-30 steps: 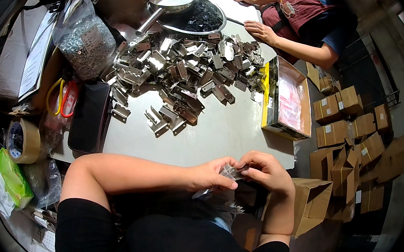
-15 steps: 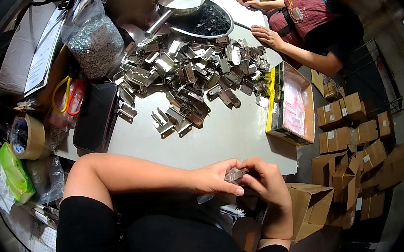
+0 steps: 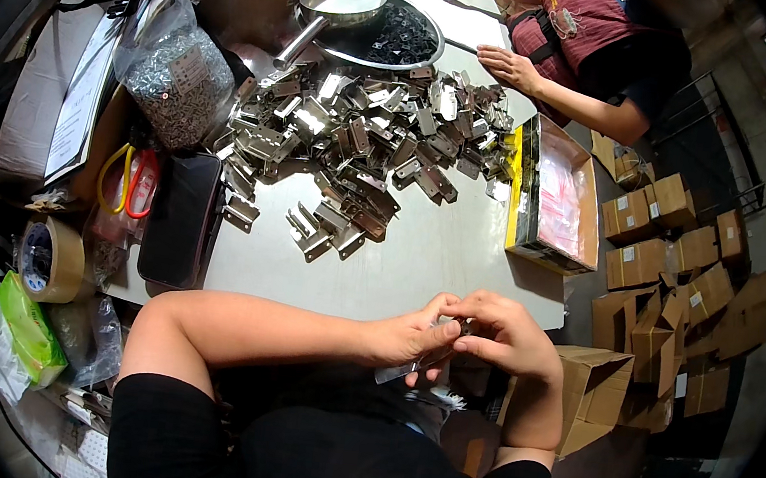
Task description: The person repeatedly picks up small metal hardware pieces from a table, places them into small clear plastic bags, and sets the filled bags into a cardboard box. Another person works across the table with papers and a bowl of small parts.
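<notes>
Just off the table's near edge, my left hand (image 3: 414, 339) is closed around a small clear plastic bag (image 3: 396, 372), whose loose end pokes out below the fingers. My right hand (image 3: 515, 341) meets it from the right, thumb and fingers pinched at the bag's other end. A bit of metal shows between the fingertips; the rest is hidden by the hands. On the table beyond lies a heap of shiny metal brackets (image 3: 356, 142), with a few brackets (image 3: 323, 230) at its near side.
A yellow-and-black open box (image 3: 517, 193) holding clear bags stands right. Behind the heap, a metal scoop (image 3: 343, 6) rests on a bowl (image 3: 439, 52) of black parts. Left are a bag of screws (image 3: 178, 88), scissors (image 3: 125, 181) and a dark case (image 3: 179, 221). A co-worker (image 3: 594, 46) is opposite.
My left thumb and fingers have closed further over the bag, covering the metal bracket that showed in it. My right hand has shifted slightly. The co-worker's farther hand has lifted and moved left.
</notes>
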Demonstrator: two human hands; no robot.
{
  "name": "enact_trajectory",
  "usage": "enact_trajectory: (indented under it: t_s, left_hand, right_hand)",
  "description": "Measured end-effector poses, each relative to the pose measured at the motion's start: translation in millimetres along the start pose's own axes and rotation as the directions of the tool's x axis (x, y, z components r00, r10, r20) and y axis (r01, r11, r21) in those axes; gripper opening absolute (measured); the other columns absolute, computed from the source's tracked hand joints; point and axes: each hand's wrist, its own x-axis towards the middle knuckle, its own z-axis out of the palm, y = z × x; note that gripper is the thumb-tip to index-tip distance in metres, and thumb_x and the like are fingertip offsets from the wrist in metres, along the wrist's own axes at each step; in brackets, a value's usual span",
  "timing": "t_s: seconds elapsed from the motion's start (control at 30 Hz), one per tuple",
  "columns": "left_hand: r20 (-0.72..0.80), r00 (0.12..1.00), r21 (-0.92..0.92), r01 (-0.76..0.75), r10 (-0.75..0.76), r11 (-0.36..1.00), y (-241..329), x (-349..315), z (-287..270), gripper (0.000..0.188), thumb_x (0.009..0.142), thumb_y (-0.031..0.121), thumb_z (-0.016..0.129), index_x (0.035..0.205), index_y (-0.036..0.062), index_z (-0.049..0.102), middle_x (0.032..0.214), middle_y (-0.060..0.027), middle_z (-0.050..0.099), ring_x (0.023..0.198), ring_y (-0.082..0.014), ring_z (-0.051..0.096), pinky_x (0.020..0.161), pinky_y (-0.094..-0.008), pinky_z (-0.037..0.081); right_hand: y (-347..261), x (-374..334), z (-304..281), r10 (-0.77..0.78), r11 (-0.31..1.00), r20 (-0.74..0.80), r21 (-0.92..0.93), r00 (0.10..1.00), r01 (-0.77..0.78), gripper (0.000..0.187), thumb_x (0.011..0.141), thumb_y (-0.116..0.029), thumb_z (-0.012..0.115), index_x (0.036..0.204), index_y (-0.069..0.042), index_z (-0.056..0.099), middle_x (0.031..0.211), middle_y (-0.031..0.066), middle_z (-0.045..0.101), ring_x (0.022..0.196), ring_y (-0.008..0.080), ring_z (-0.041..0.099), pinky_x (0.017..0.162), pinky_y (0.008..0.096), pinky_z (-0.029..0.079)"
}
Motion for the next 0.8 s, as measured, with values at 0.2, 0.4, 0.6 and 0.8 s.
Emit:
enact_trajectory:
  t_s: [0.2, 0.4, 0.6, 0.8]
  left_hand:
    - [-0.054, 0.997, 0.253, -0.031, 0.047, 0.967, 14.5, -4.0, 5.1, 0.063, 0.085, 0.024, 0.074, 0.127, 0.0115, 0.028, 0.093, -0.0032, 0.049, 0.07, -0.0091, 0.052, 0.054, -0.0227, 0.043]
    - [-0.056, 0.998, 0.167, -0.018, 0.027, 0.986, 2.2, 1.2, -5.1, 0.056, 0.084, 0.012, 0.069, 0.126, 0.0096, 0.033, 0.093, -0.0013, 0.048, 0.075, -0.008, 0.05, 0.06, -0.0236, 0.042]
    - [-0.05, 0.998, 0.152, 0.042, -0.035, 0.988, 3.3, -3.9, -1.3, 0.054, 0.092, 0.018, 0.061, 0.134, 0.0101, 0.027, 0.096, -0.0018, 0.048, 0.075, -0.0087, 0.051, 0.06, -0.0236, 0.044]
    - [0.05, 0.988, 0.321, 0.122, -0.146, 0.939, 6.7, -1.7, 6.5, 0.057, 0.098, 0.025, 0.055, 0.138, 0.0127, 0.017, 0.1, -0.0027, 0.047, 0.076, -0.0101, 0.051, 0.06, -0.0233, 0.045]
  right_hand:
    - [11.2, -2.4, 3.7, 0.166, 0.937, -0.031, 0.317, 0.986, -0.148, 0.03, 0.086, -0.004, 0.067, 0.115, 0.0, 0.062, 0.096, 0.0062, 0.065, 0.085, 0.0096, 0.059, 0.073, 0.0253, 0.049]
    - [13.6, -4.1, -1.6, -0.119, 0.993, 0.014, 0.016, 0.993, 0.119, 0.028, 0.087, -0.004, 0.063, 0.115, 0.001, 0.063, 0.101, 0.0099, 0.067, 0.093, 0.0117, 0.06, 0.077, 0.0282, 0.05]
    - [8.9, 4.2, -8.3, 0.122, 0.971, -0.049, 0.213, 0.991, -0.109, 0.025, 0.089, -0.008, 0.06, 0.112, 0.0, 0.065, 0.092, 0.0104, 0.069, 0.081, 0.0126, 0.063, 0.073, 0.0281, 0.05]
    - [33.6, 100.5, 1.3, -0.143, 0.951, -0.352, -0.307, 0.925, 0.03, 0.018, 0.088, -0.011, 0.062, 0.1, 0.001, 0.065, 0.087, 0.01, 0.064, 0.073, 0.0162, 0.061, 0.068, 0.0288, 0.049]
